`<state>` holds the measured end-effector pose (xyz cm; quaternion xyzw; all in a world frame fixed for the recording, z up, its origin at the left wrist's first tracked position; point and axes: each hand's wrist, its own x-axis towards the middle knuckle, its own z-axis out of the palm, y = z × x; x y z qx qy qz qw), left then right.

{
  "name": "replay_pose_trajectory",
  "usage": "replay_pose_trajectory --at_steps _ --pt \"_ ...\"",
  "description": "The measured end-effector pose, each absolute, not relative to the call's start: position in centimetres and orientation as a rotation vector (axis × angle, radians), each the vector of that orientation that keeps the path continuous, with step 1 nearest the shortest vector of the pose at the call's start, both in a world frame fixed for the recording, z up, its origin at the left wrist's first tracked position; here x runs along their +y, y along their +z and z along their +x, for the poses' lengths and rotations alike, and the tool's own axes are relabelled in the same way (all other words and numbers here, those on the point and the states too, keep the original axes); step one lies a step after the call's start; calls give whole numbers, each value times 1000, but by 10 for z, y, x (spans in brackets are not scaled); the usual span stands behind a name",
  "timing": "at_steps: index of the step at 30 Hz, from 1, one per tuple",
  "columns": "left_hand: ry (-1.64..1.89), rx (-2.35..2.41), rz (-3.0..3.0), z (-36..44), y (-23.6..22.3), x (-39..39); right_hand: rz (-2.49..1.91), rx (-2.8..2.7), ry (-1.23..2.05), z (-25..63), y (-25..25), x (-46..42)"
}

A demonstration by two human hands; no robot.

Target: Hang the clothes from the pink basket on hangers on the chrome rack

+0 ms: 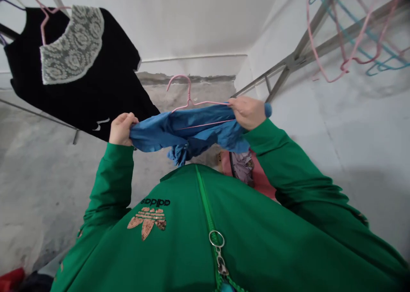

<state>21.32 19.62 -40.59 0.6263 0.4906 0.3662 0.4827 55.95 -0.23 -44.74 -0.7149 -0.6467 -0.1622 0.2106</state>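
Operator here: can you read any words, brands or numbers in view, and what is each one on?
"adidas": on the chest of the green zip jacket, upside down in this view, above a sequinned trefoil logo.
White marks on the black garment: too small to read.

L hand (121,128) pinches one end of a crumpled blue cloth garment (188,127), R hand (246,112) the other, w/ a thin pink wire hanger (188,89) in it, hook pointing up past the top edge. Black garment w/ pale lace collar (89,87) hangs just beside L hand, on its own hanger. Grey metal drying rack (297,59) upper right, pink & teal wire hangers (355,39) dangling there. Grey concrete floor (41,168) below.
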Motion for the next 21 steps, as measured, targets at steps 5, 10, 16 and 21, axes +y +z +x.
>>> replay_pose_trajectory --at_steps 5,10,16,21 --pt "852 1343 1549 188 -420 203 -2092 -1752 -517 566 -431 -12" --pt "944 1329 2194 176 -430 197 -2032 -1800 -623 573 -413 -22" --pt "822 757 2685 231 -419 180 -1985 -1838 -608 576 -408 -20" --pt "440 657 2758 282 -425 168 -1936 -1811 -443 569 -408 -19"
